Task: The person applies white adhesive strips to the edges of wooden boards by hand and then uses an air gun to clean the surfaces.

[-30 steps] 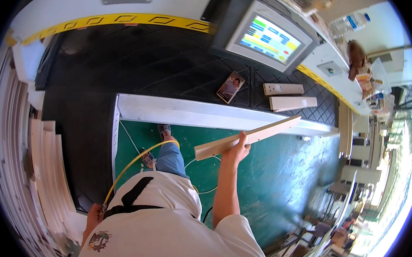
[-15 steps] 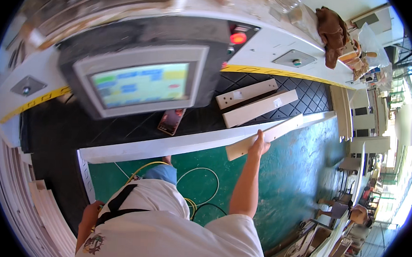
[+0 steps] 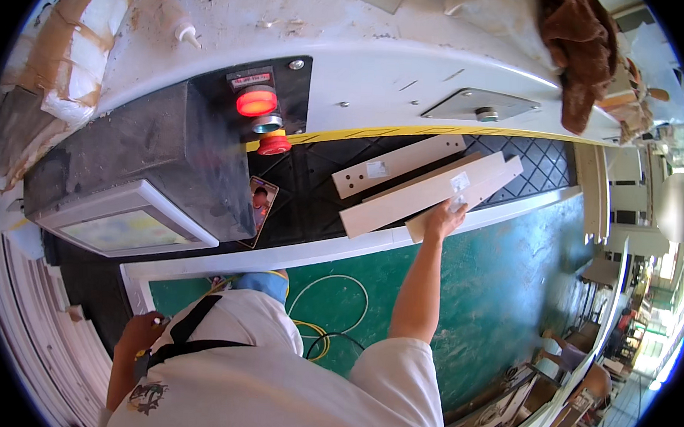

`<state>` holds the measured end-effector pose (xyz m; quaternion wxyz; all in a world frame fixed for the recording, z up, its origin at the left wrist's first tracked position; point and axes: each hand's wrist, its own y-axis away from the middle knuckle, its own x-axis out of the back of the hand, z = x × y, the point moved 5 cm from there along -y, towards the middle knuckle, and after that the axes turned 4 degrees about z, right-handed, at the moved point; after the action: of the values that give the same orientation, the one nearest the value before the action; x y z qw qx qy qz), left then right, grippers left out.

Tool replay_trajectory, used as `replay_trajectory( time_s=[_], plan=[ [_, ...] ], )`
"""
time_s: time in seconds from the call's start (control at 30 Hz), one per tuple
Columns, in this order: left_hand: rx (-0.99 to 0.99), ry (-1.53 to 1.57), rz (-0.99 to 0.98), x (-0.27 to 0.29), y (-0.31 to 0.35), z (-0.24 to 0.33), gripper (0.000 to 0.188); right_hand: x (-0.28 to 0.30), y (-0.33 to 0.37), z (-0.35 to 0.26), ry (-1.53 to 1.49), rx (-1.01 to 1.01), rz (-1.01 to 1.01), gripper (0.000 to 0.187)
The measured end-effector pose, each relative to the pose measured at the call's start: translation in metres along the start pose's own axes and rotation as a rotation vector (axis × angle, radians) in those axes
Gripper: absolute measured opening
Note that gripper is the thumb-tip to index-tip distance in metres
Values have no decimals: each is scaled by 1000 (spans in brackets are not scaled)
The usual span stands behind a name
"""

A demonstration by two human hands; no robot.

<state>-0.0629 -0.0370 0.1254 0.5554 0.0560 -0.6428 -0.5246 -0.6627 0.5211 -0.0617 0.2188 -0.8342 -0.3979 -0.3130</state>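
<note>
Since the earlier frames the right arm has stretched forward, and the pale wooden strip it carried over the green floor (image 3: 508, 299) now lies on the black diamond-patterned table (image 3: 311, 204). Nearest, the left hand (image 3: 141, 333) sits low beside the person's white shirt, close to a stack of white boards (image 3: 34, 329); whether it is spread or closed I cannot tell. A yellow hose (image 3: 329, 306) loops on the floor by the feet. Farther out, the right hand (image 3: 444, 219) rests on the near end of the wooden strip (image 3: 466, 198), fingers curled over its edge. Three pale strips lie side by side there: this one, a longer strip (image 3: 404, 201) touching it, and a shorter drilled strip (image 3: 397, 165) just beyond. One small picture card (image 3: 260, 201) lies to their left. Beyond stand a grey monitor (image 3: 124, 229), two red buttons (image 3: 256, 102) and a brown rag (image 3: 578, 56).
</note>
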Motion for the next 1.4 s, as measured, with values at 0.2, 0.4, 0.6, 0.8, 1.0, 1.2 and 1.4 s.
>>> replay_trajectory(
  time_s=[0.2,0.4,0.6,0.8,1.0,1.2,1.4],
  plan=[
    [6,-205,-193,11,-19,26,50,-6,-18,18,183,18,-77,65],
    [-242,-241,-87,53,-14,74,36,-5,-35,13,21,-143,-113,84],
    [-351,-136,59,38,9,49,33,58,5,-19,-241,-148,-7,67],
    [-540,-90,212,4,36,10,27,123,337,-187,-524,625,-932,39],
    [-1056,22,794,2,115,-37,24,161,689,-210,-271,580,-2446,64],
    [-54,218,1316,-41,223,-305,30,205,798,-178,140,26,-2623,49],
    [820,199,1309,-159,288,-534,64,199,805,-113,-95,-759,-2626,77]
  ],
)
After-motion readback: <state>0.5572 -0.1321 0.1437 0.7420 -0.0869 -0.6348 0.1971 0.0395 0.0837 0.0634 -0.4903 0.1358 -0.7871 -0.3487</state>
